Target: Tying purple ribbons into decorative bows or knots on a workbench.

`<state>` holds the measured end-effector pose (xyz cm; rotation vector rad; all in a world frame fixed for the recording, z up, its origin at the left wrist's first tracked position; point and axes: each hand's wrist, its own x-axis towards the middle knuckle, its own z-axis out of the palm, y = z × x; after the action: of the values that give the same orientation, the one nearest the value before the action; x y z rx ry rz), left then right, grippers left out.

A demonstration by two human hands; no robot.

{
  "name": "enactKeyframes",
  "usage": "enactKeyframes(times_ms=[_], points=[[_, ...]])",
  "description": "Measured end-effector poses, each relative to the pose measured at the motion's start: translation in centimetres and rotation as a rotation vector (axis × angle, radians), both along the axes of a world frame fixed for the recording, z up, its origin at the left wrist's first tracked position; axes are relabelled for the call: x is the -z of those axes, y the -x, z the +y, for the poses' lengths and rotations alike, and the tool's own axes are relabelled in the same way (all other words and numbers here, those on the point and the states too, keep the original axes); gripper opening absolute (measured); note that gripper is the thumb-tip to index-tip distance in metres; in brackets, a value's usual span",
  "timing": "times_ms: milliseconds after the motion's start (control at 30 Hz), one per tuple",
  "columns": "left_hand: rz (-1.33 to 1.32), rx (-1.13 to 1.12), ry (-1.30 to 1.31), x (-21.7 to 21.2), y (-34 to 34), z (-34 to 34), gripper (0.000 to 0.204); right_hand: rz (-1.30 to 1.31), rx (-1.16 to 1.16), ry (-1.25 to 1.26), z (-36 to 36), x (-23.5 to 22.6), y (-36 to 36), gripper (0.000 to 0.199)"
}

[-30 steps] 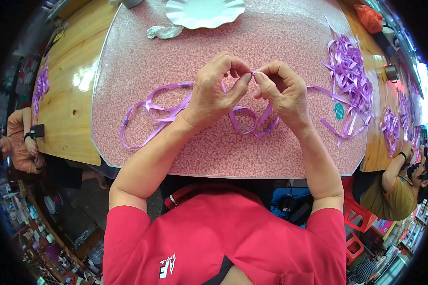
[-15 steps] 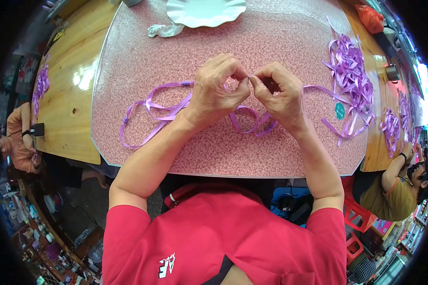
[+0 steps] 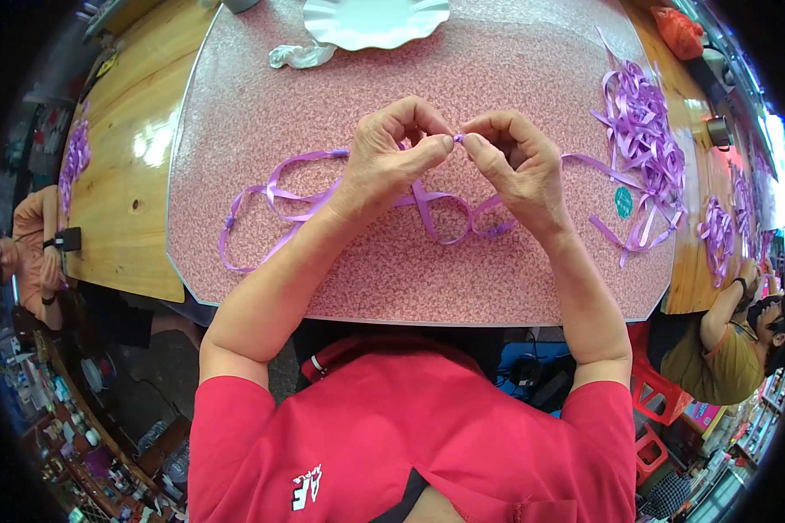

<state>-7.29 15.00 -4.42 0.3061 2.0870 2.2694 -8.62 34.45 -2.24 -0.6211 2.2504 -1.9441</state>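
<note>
Between my fingertips sits a small knotted bit of purple ribbon (image 3: 459, 139). My left hand (image 3: 399, 150) pinches it from the left, thumb against forefinger. From the other side my right hand (image 3: 519, 166) pinches the same ribbon. Loops of the ribbon hang under both hands and lie on the pink speckled tabletop (image 3: 392, 279). Further purple ribbon loops (image 3: 275, 193) with darker knots spread out left of my left forearm. One strand runs from behind my right hand toward a large heap of purple ribbons (image 3: 641, 131) on the right.
A white scalloped plate (image 3: 377, 22) and a crumpled white tissue (image 3: 302, 56) are at the far edge. A round green sticker (image 3: 623, 202) lies beside the heap. People sit at wooden tables on both sides, with more purple ribbons (image 3: 717, 240). A red stool (image 3: 654, 392) stands at right.
My hands have drawn slightly apart, and the purple knot now shows between the fingertips. The loops below my hands have shifted a little. The person at left has moved their hands.
</note>
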Motion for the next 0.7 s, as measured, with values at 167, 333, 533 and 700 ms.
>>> enactKeyframes(times_ms=[167,333,533,700], points=[[-0.026,0.006,-0.010,-0.10,-0.11,-0.17,0.004,0.145,0.001,-0.158,-0.02,-0.49,-0.07,0.009],[-0.084,0.019,-0.147,-0.50,-0.12,-0.03,0.009,0.364,0.020,-0.225,0.06,0.08,0.29,0.006],[-0.092,0.035,-0.149,-0.58,-0.01,-0.36,0.011,0.288,0.034,-0.185,0.06,-0.01,0.08,0.008],[-0.082,0.038,-0.158,-0.61,-0.10,-0.18,0.012,0.290,0.013,-0.210,0.24,0.00,0.16,0.011]])
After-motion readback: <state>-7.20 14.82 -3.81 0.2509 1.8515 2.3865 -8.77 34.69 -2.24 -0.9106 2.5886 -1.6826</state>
